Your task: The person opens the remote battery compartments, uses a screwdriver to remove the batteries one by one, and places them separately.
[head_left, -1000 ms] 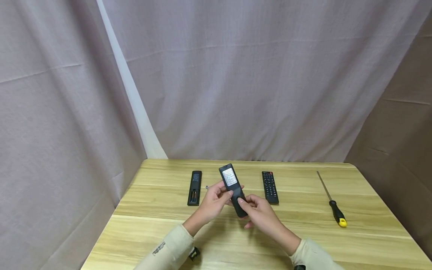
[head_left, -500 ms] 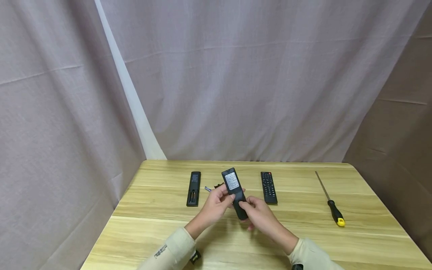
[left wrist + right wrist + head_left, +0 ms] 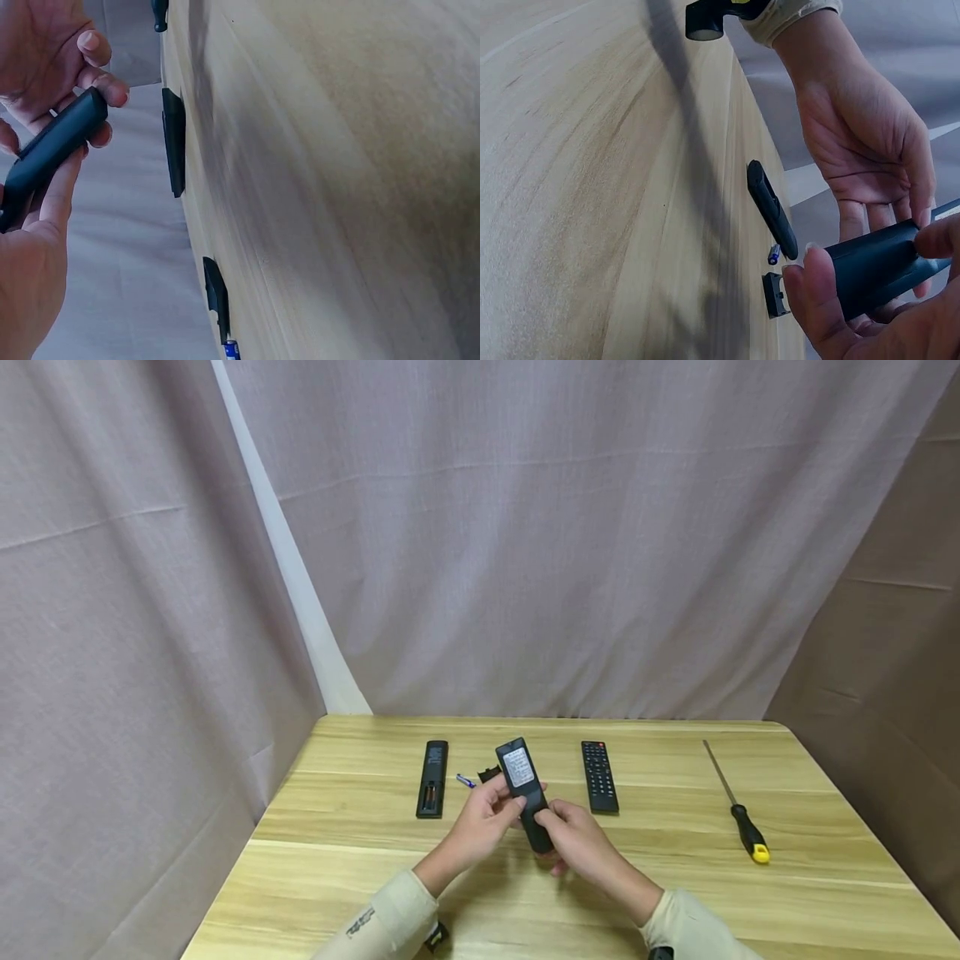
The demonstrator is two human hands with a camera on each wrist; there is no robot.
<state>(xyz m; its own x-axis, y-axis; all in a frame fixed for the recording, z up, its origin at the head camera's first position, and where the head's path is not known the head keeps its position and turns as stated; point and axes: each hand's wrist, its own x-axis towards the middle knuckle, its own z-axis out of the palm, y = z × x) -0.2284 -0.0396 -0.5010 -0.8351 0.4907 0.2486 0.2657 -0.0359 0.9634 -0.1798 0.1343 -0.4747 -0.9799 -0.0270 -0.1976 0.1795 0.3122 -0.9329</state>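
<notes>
Both hands hold a black remote control [image 3: 517, 767] above the table, its back with a white label facing up. My left hand [image 3: 480, 814] grips it from the left side, thumb on the back near the middle. At the lower end, my right hand [image 3: 581, 835] holds it with the thumb pressed on the back and fingers underneath. In the right wrist view, the underside of the remote control [image 3: 874, 266] lies between both hands. Just beyond the left hand are a small black plastic piece [image 3: 490, 773] and a blue battery [image 3: 466, 781], partly hidden in the head view.
A second remote [image 3: 432, 777] lies at the left, back up, its battery compartment uncovered. Right of the hands lies a third remote [image 3: 600, 777], buttons up. Farther right is a screwdriver [image 3: 742, 818] with a black and yellow handle. Curtains [image 3: 525, 568] surround the wooden table [image 3: 825, 827].
Both hands and the held remote have shifted slightly toward the body and right. The black plastic piece and more of the battery have come into view behind the left hand.
</notes>
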